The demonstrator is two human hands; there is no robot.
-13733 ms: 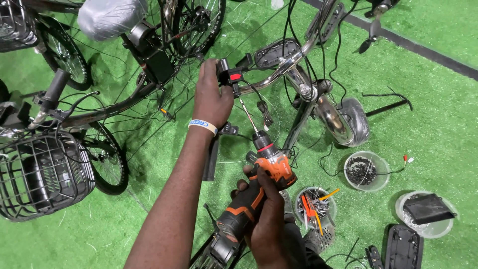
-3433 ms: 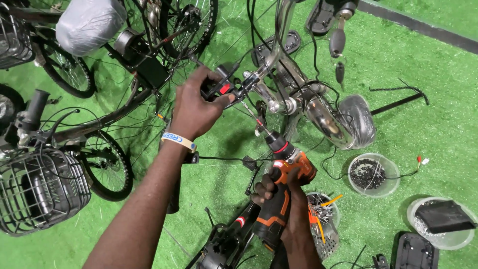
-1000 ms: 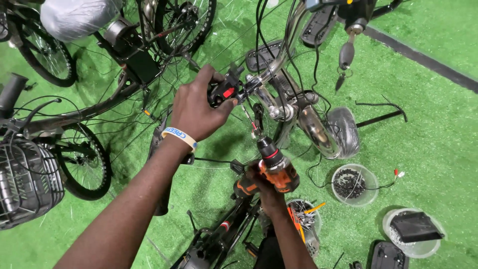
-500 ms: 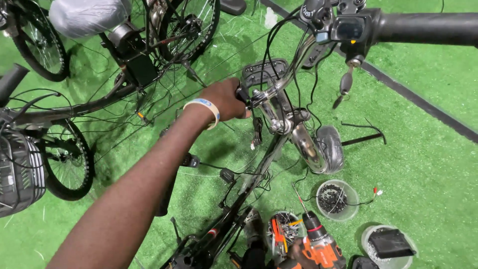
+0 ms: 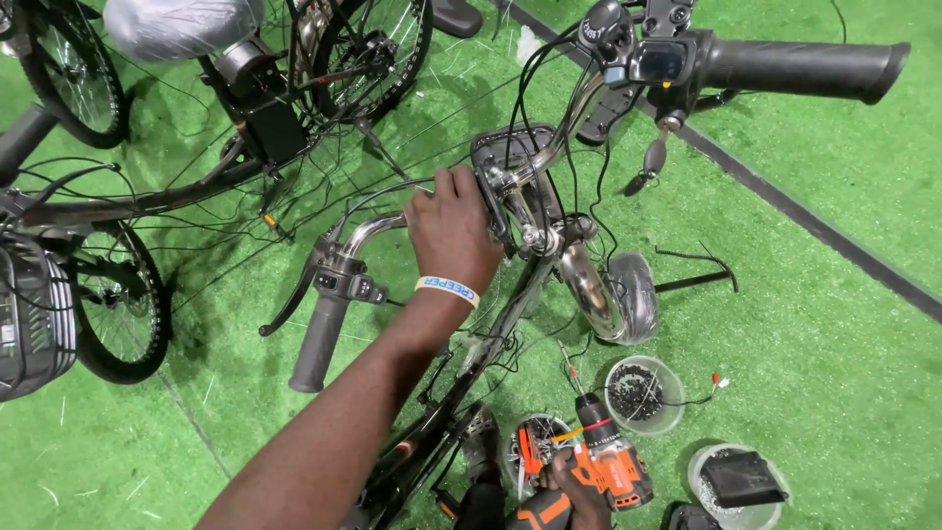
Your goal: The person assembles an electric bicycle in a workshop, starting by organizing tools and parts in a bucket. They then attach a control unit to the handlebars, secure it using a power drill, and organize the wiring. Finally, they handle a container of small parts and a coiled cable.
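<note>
Two hands work: left hand (image 5: 451, 231) grips the chrome handlebar (image 5: 368, 229); right hand (image 5: 579, 491) clasps an orange-and-black cordless drill (image 5: 608, 463).

open turf (image 5: 834, 344) rt, cables (image 5: 549, 108) & handlebar (image 5: 392, 228) crowd centre

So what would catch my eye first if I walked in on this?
Probably the left hand, mid-picture, gripping the chrome handlebar of a bicycle on bright green turf. Low down, the right hand holds an orange cordless drill beside tubs of small parts.
</note>
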